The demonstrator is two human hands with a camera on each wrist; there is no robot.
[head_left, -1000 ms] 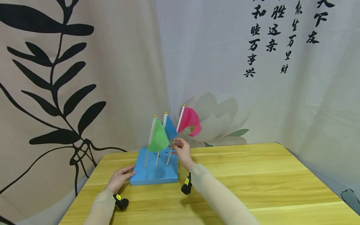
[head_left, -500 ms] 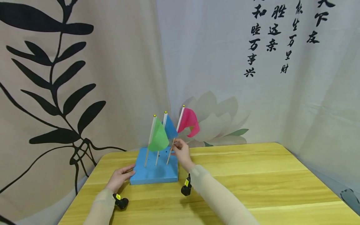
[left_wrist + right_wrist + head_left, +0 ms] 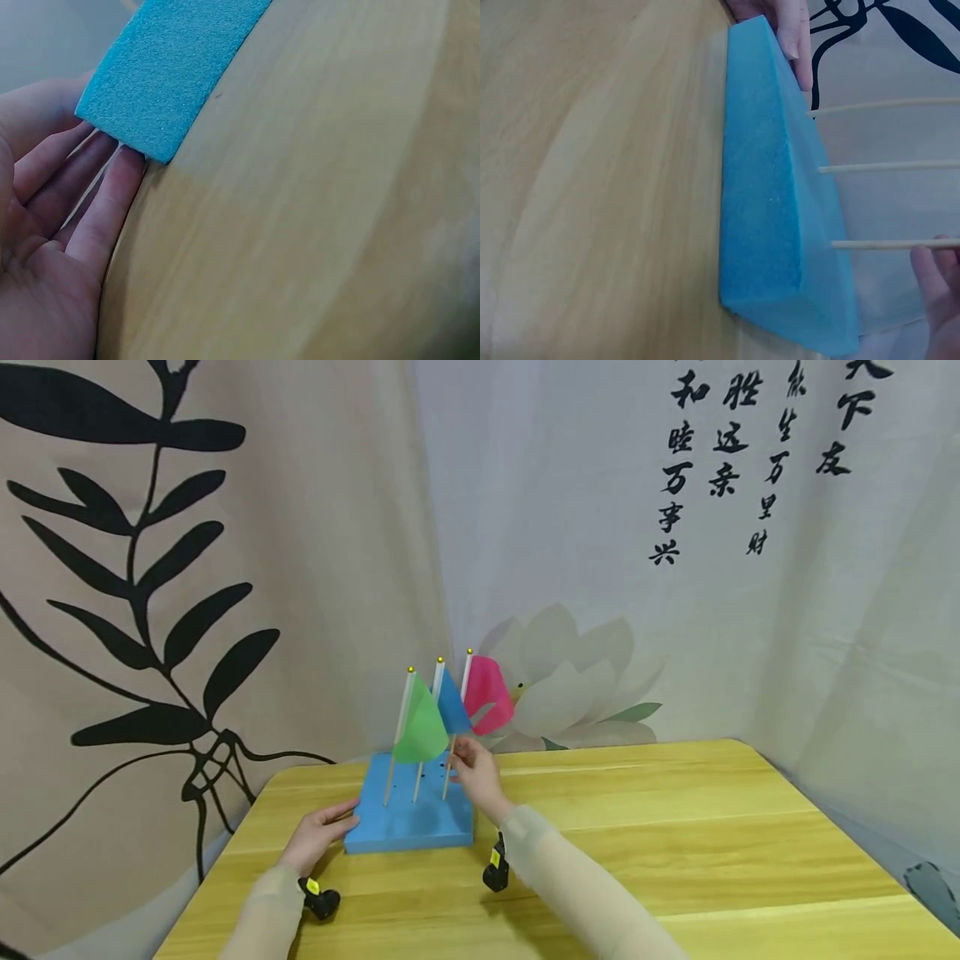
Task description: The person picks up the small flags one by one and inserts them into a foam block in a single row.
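Observation:
A blue foam block [image 3: 442, 833] lies on the table with a green flag [image 3: 422, 727], a blue flag [image 3: 452, 703] and a pink flag [image 3: 487, 681] standing in a row on wooden sticks. My right hand [image 3: 477, 774] pinches the pink flag's stick [image 3: 885, 244] below the cloth. That stick's lower end meets the block's top in the right wrist view. At the block's left edge rests my left hand [image 3: 317, 837]. Its fingers [image 3: 112, 202] lie nearly straight against the foam side, and the thumb is along the top edge.
The wooden table [image 3: 637, 835] extends right and toward me. Small dark holes dot the block's top. Behind hangs a curtain [image 3: 570, 485] with printed leaves, a lotus and characters. A black wrist camera [image 3: 497, 867] hangs below each sleeve.
The pink flag has tipped left to stand more upright and a little lower. My right hand has shifted slightly left and down along with it. The left hand keeps its place.

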